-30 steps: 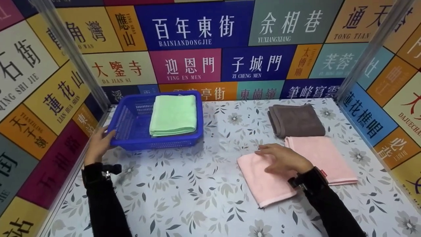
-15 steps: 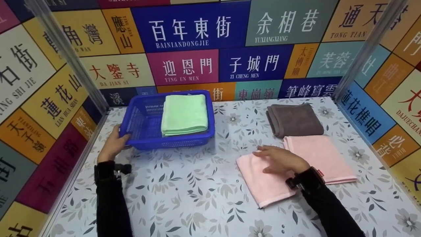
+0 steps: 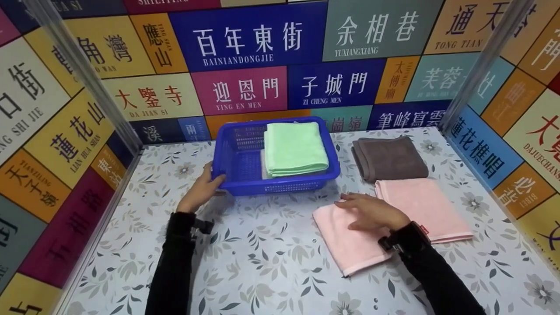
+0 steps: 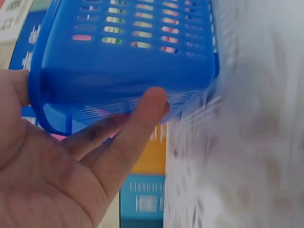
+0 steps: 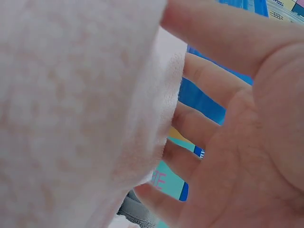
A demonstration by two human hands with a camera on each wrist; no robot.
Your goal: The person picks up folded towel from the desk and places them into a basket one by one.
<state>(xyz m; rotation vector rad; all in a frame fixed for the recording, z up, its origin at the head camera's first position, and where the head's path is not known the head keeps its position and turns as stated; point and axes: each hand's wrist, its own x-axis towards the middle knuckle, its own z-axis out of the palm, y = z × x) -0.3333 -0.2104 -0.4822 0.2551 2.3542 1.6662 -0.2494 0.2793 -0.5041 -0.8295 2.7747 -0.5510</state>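
A blue plastic basket (image 3: 280, 186) stands at the back middle of the table with a folded green towel (image 3: 295, 148) in its right half. My left hand (image 3: 203, 190) grips the basket's front left corner; in the left wrist view the fingers of that hand (image 4: 71, 175) curl under the basket (image 4: 128, 61) rim. My right hand (image 3: 372, 212) lies flat with straight fingers on a folded pink towel (image 3: 345, 245) just right of the basket. Up close, the right hand (image 5: 247, 142) presses on the pink towel (image 5: 71, 109).
A second folded pink towel (image 3: 426, 208) lies right of the first, with a folded grey towel (image 3: 388, 157) behind it. Colourful sign walls close in the floral tablecloth (image 3: 262, 258) on three sides, with metal posts at the back corners.
My left hand has slid the basket with the green towel rightward from the back left towards the middle. The right hand has stayed on the pink towel.
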